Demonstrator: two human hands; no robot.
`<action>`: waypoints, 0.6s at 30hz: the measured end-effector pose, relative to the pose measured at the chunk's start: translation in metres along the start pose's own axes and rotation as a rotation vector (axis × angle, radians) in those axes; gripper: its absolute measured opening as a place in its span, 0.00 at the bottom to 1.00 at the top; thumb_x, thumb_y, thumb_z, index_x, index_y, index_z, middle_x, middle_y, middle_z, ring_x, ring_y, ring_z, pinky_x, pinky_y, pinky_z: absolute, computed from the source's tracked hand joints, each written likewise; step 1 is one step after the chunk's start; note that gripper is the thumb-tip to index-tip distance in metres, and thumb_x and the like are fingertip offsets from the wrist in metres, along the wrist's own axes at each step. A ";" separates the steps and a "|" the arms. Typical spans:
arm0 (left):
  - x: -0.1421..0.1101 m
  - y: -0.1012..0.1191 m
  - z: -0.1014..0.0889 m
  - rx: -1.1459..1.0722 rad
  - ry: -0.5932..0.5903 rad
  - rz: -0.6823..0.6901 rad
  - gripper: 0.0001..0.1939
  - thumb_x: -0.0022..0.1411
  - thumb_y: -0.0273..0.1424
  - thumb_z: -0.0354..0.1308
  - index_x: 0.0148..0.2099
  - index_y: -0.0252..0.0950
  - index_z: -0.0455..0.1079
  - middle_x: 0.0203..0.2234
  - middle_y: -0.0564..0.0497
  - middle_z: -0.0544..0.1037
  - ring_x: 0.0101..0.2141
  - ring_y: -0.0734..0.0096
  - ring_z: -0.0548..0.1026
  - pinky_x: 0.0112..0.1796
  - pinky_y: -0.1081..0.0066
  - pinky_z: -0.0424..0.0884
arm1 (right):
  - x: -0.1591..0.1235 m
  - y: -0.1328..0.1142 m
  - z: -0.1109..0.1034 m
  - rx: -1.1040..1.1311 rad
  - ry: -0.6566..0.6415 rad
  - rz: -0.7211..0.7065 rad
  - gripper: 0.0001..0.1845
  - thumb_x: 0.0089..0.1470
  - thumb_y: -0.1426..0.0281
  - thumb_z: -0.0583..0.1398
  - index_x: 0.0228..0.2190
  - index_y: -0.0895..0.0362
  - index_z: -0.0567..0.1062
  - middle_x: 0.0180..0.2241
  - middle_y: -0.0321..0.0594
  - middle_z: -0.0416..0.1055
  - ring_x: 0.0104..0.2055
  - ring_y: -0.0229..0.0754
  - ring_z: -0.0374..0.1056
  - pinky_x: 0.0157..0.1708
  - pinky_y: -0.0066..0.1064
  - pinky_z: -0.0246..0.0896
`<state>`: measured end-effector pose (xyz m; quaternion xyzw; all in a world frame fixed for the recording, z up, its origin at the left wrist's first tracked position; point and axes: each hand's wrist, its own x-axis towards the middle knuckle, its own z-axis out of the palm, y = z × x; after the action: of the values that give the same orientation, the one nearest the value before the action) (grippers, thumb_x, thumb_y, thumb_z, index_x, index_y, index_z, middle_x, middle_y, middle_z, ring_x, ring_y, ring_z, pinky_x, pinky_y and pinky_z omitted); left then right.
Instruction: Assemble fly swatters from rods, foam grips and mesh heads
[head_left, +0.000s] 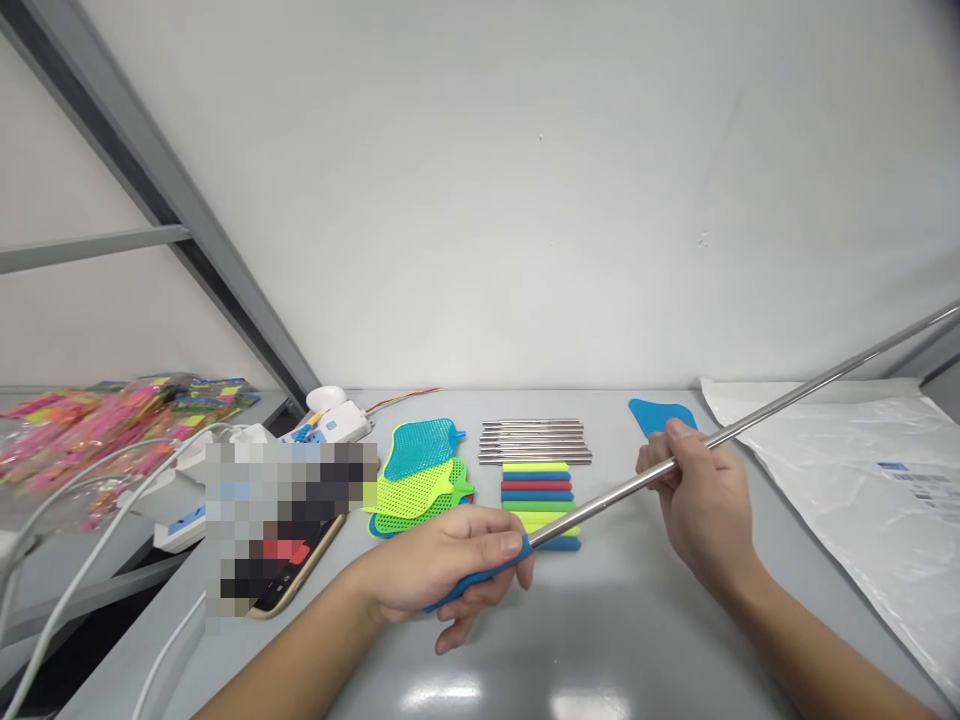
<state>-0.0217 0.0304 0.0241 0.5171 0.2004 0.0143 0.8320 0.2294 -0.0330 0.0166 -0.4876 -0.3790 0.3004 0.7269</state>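
My left hand [457,565] is closed around the blue handle [480,578] of a long metal rod. Up and to the right runs the shiny telescopic rod [787,400], extended beyond the right edge of view. My right hand [697,490] grips it partway along. Behind that hand shows a blue flat piece [661,414]; whether it touches the fingers I cannot tell. Past my left hand lie several mesh fly swatter heads [420,450] in blue, yellow and green. Coloured handles [536,485] are lined up beside them, partly hidden by the rod, with short metal rods [534,440] behind.
At left are a phone [300,570], partly blurred out, white power strips [337,425] and cables [97,560]. Bagged pink items [97,430] sit farther left, past a grey metal frame [187,200]. A white plastic bag [840,480] covers the table's right side. A pale wall stands behind.
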 end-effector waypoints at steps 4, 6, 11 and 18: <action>0.003 -0.003 0.003 0.045 0.045 0.011 0.16 0.69 0.40 0.50 0.40 0.33 0.71 0.14 0.62 0.57 0.11 0.84 0.51 0.13 0.82 0.61 | -0.010 0.003 0.010 0.071 0.026 0.089 0.26 0.62 0.58 0.54 0.16 0.54 0.57 0.18 0.30 0.47 0.21 0.35 0.45 0.21 0.32 0.42; 0.005 -0.005 0.005 0.054 0.064 0.019 0.16 0.69 0.41 0.51 0.40 0.33 0.71 0.13 0.62 0.57 0.10 0.85 0.51 0.13 0.82 0.59 | -0.018 0.007 0.016 0.048 0.006 0.095 0.26 0.63 0.57 0.52 0.17 0.55 0.61 0.18 0.31 0.50 0.21 0.36 0.48 0.22 0.31 0.45; 0.010 -0.012 0.009 0.034 0.071 0.042 0.17 0.69 0.41 0.51 0.39 0.33 0.72 0.13 0.62 0.58 0.10 0.85 0.53 0.13 0.82 0.58 | -0.044 0.018 0.029 -0.111 -0.268 0.081 0.27 0.65 0.56 0.46 0.31 0.54 0.78 0.28 0.39 0.69 0.32 0.40 0.63 0.35 0.32 0.57; 0.010 -0.011 0.007 -0.002 0.067 0.063 0.16 0.68 0.40 0.52 0.38 0.32 0.72 0.12 0.62 0.57 0.10 0.85 0.51 0.14 0.82 0.61 | -0.026 0.003 0.017 -0.056 -0.378 0.058 0.24 0.65 0.54 0.46 0.47 0.48 0.77 0.36 0.38 0.73 0.35 0.41 0.64 0.42 0.33 0.60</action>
<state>-0.0119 0.0221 0.0144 0.5214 0.2118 0.0580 0.8245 0.2004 -0.0446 0.0108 -0.4531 -0.5028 0.3967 0.6201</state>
